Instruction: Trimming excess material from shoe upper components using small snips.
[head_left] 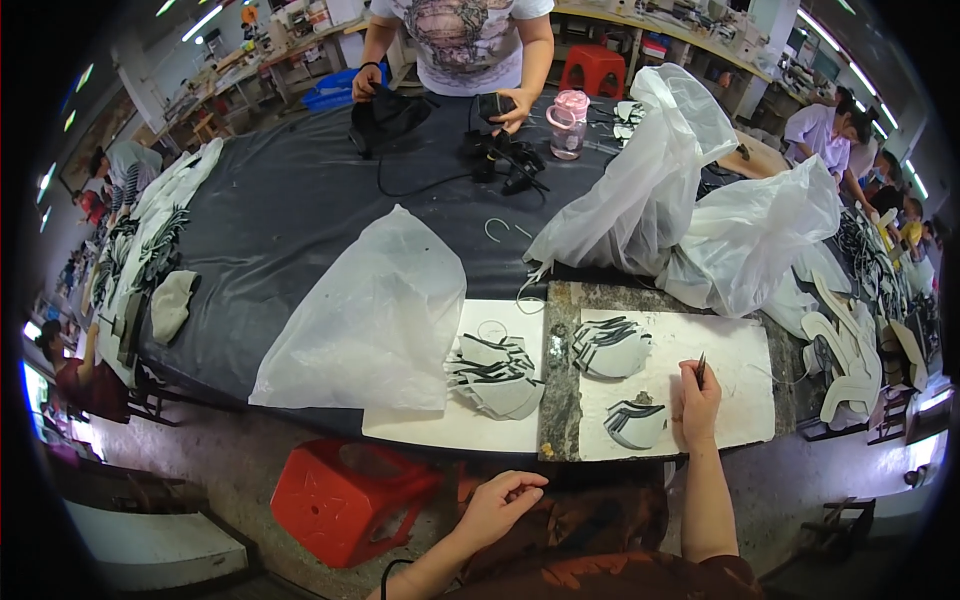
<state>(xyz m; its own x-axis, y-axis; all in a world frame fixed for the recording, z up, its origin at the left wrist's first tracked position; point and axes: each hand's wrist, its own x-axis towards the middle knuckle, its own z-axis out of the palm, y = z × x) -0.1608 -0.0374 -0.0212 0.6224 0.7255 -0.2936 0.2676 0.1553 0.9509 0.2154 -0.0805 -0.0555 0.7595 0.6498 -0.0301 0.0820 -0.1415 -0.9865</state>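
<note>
My right hand (698, 405) is closed around a thin, dark, pen-like tool (702, 368), its tip pointing up. It rests over a white sheet (740, 345) on a worn, dark-edged board (562, 400). Left of this hand lie a small stack of curved white pieces with black edges (636, 428) and a larger fanned stack (613, 350). My left hand (503, 503) hangs in front of the table's near edge, above my lap. Its fingers are loosely bent, and nothing shows in them. Another fanned stack (497, 375) sits on the neighbouring white sheet (400, 425).
A white plastic bag (370, 320) stands at left; two more bags (640, 190) stand beyond the board. Across the dark-covered table (270, 240), a person handles black items beside a pink-lidded bottle (567, 130). A red stool (345, 505) is below left. White shaped parts (840, 350) lie at right.
</note>
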